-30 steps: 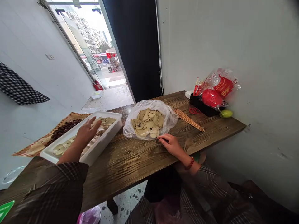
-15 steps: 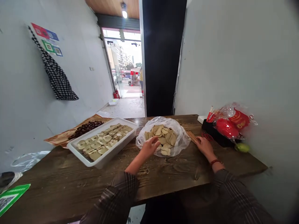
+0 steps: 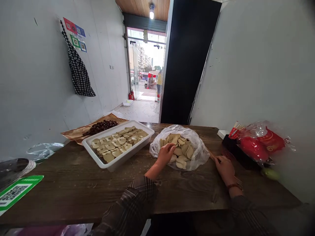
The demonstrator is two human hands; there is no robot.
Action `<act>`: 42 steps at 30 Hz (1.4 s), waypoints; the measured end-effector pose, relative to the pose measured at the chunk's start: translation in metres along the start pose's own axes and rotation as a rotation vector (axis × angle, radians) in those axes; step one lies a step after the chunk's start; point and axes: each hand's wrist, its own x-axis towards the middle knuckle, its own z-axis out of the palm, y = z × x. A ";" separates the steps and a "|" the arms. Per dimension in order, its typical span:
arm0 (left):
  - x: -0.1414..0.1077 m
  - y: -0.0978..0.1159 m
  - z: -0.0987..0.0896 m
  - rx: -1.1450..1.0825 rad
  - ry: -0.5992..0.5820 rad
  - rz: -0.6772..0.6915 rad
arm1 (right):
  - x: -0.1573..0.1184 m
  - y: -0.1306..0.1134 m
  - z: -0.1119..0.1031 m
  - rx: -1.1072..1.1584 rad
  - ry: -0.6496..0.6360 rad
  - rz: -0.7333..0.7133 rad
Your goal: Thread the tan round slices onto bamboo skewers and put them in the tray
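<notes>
My left hand (image 3: 165, 154) is at the near left side of a clear plastic bag (image 3: 201, 152), its curved fingers over the pale flat slices (image 3: 182, 147) heaped inside. A gap shows between its thumb and fingers, and I see no slice held there. To the right of the bag, my right hand (image 3: 225, 168) lies over a bundle of thin wooden skewers (image 3: 211, 155) on the table, fingers closed on them. The skewers' ends stick out past the fingertips and beside the wrist; the middle is hidden under the palm.
Left of the bag stands a white plastic tray (image 3: 105, 163) of skewered slices (image 3: 115, 144). Behind it, dark reddish-brown pieces (image 3: 102, 127) lie on patterned paper (image 3: 73, 132). At the right are a black box (image 3: 237, 152) and red plastic-wrapped items (image 3: 256, 147). A green QR-code sign (image 3: 19, 191) sits front left.
My view has turned left, so the scene sits further right in the frame. My right hand has come back along the skewers and now covers more of them. My left hand stays by the slices.
</notes>
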 end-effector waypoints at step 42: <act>-0.016 -0.012 0.000 0.145 0.043 0.013 | 0.052 -0.164 -0.020 1.660 -0.315 0.423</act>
